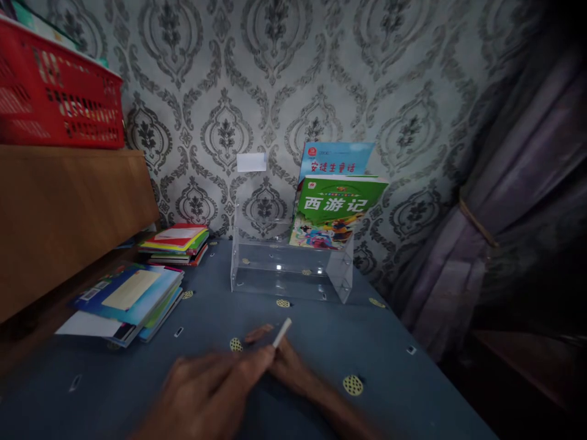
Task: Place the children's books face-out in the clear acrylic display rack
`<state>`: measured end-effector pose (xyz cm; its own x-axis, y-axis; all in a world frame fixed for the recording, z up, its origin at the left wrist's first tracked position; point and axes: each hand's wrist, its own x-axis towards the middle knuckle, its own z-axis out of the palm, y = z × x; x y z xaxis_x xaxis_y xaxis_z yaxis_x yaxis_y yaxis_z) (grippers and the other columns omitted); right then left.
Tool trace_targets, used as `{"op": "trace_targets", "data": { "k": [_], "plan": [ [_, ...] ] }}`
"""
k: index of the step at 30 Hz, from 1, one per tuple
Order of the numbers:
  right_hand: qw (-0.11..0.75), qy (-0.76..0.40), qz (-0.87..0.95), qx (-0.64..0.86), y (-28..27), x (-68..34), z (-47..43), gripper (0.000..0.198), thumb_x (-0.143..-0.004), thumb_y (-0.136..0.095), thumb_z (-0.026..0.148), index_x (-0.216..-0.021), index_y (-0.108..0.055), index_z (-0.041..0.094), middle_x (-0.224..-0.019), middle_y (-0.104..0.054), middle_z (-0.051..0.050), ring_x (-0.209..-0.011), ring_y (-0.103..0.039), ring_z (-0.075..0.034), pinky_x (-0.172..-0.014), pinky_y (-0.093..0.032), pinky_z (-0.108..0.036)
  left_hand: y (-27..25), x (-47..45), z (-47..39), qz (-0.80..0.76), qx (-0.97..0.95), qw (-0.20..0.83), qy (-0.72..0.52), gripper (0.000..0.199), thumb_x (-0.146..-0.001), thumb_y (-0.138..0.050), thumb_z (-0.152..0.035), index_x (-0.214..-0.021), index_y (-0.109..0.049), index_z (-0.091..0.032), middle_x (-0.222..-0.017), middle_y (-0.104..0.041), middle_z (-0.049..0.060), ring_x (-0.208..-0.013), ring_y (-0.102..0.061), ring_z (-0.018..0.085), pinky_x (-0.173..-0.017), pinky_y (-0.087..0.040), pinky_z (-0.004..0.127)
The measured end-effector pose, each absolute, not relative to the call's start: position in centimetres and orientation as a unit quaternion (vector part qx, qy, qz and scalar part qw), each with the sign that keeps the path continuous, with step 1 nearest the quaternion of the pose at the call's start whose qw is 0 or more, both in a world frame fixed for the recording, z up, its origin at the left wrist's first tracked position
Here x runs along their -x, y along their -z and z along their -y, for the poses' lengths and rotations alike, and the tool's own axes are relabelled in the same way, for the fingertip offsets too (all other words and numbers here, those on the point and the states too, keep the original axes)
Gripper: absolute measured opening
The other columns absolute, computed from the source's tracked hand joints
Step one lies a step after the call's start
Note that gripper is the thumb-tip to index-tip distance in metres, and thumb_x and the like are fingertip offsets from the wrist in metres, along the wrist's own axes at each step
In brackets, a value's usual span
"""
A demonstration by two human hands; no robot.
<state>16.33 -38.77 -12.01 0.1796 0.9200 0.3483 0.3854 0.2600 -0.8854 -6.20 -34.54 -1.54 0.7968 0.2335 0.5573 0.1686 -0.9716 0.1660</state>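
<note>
Near the front of the table, a thin white strip, perhaps paper seen edge-on, slants up between my hands. My left hand is closed and blurred, its fingertips pinching the strip's lower end. My right hand is closed against the strip from behind, with a fingertip showing to its left; the left hand hides part of it. Beyond them stands a clear acrylic book rack. A green book with Chinese characters leans in its back right, before a blue book. A white label shows at the rack's upper left.
Two piles of books lie at left, a nearer blue-topped pile and a farther colourful pile. A wooden cabinet bears a red basket. A tied curtain hangs at right, past the edge of the blue-grey tablecloth.
</note>
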Motion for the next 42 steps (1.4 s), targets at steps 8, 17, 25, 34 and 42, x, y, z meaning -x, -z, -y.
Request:
{"op": "trace_targets", "data": {
  "k": [8, 17, 25, 34, 42],
  "plan": [
    [0.493, -0.411, 0.551, 0.533, 11.4, -15.7, 39.3, 0.044, -0.08, -0.069, 0.059, -0.065, -0.067, 0.018, -0.059, -0.057, 0.003, -0.059, -0.051, -0.013, -0.059, -0.044, -0.025, 0.3, 4.1, 30.9, -0.35, -0.729, 0.341, -0.48, 0.04, -0.087, -0.061, -0.051, -0.111, -0.07, -0.021, -0.075, -0.07, 0.001, -0.071, -0.068, 0.02, -0.063, -0.053, 0.028],
    [0.556, -0.442, 0.488, 0.507, 12.0, -16.1, 38.7, 0.061, -0.072, -0.068, 0.077, -0.069, -0.063, 0.017, -0.055, -0.048, 0.006, -0.044, -0.037, -0.007, -0.041, -0.029, -0.021, 5.5, 1.5, 28.8, -0.36, -0.621, 0.517, -0.466, 0.056, -0.072, -0.073, -0.063, -0.099, -0.069, -0.014, -0.098, -0.076, 0.009, -0.095, -0.07, 0.026, -0.084, -0.055, 0.035],
    [0.572, -0.46, 0.447, 0.511, 11.7, -17.2, 38.9, 0.06, -0.079, -0.062, 0.077, -0.078, -0.06, 0.017, -0.058, -0.043, 0.007, -0.046, -0.036, -0.007, -0.042, -0.029, -0.021, 9.6, -0.4, 28.3, -0.412, -0.52, 0.632, -0.401, 0.066, -0.072, -0.075, -0.066, -0.116, -0.07, -0.017, -0.118, -0.074, 0.013, -0.106, -0.069, 0.03, -0.092, -0.055, 0.039],
    [0.605, -0.322, 0.406, 0.604, 13.5, -19.9, 37.8, 0.047, -0.083, -0.063, 0.059, -0.111, -0.06, 0.02, -0.071, -0.064, 0.0, -0.063, -0.059, -0.018, -0.056, -0.044, -0.027, 12.3, -0.1, 27.1, -0.331, -0.725, 0.527, -0.296, 0.054, -0.09, -0.06, -0.052, -0.13, -0.054, -0.016, -0.092, -0.074, 0.004, -0.091, -0.07, 0.022, -0.082, -0.054, 0.032],
    [0.429, -0.159, 0.47, 0.755, 13.5, -20.3, 38.2, 0.046, -0.086, -0.058, 0.032, -0.13, -0.056, 0.02, -0.077, -0.065, 0.001, -0.066, -0.06, -0.019, -0.064, -0.046, -0.03, 11.4, 1.6, 26.1, -0.344, -0.902, 0.21, -0.153, 0.032, -0.098, -0.047, -0.029, -0.127, -0.055, -0.019, -0.072, -0.063, -0.002, -0.073, -0.065, 0.021, -0.069, -0.047, 0.03]
  ]
}}
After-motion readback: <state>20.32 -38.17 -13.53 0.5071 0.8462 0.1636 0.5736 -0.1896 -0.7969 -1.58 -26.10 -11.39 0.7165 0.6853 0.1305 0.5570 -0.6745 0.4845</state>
